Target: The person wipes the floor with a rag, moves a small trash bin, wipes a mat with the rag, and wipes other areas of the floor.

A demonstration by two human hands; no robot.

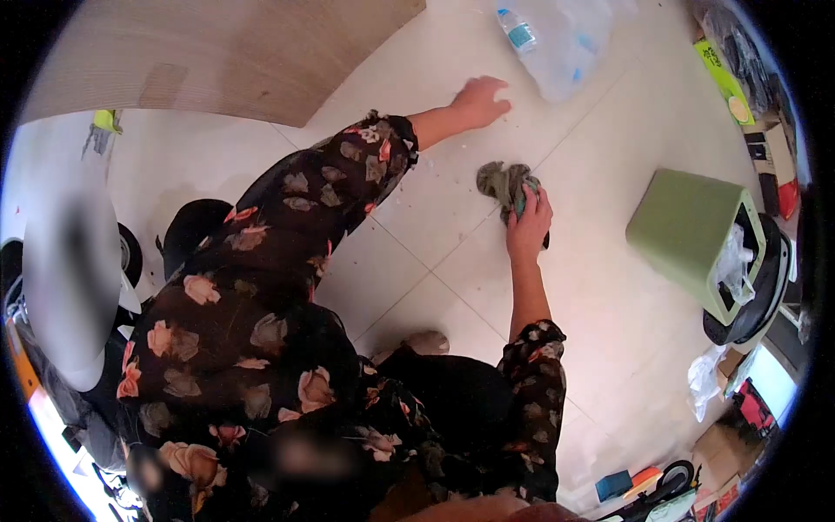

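My right hand [531,222] is closed on a crumpled grey-green rag [502,184], which lies against the pale tiled floor [470,291]. Part of the rag is hidden under my fingers. My left hand [480,102] is held out over the floor, up and to the left of the rag. Its fingers are apart and a little bent, with nothing in them. Small bits of debris dot the tiles below it. Beyond that hand is a clear plastic bag [561,52] with a labelled plastic bottle [519,35] at its left side.
A green bin [683,230] with a plastic bag in its opening is at the right. Wooden furniture [217,52] fills the upper left. Cardboard boxes [726,452] and other clutter line the right edge. A shoe [428,342] shows below me.
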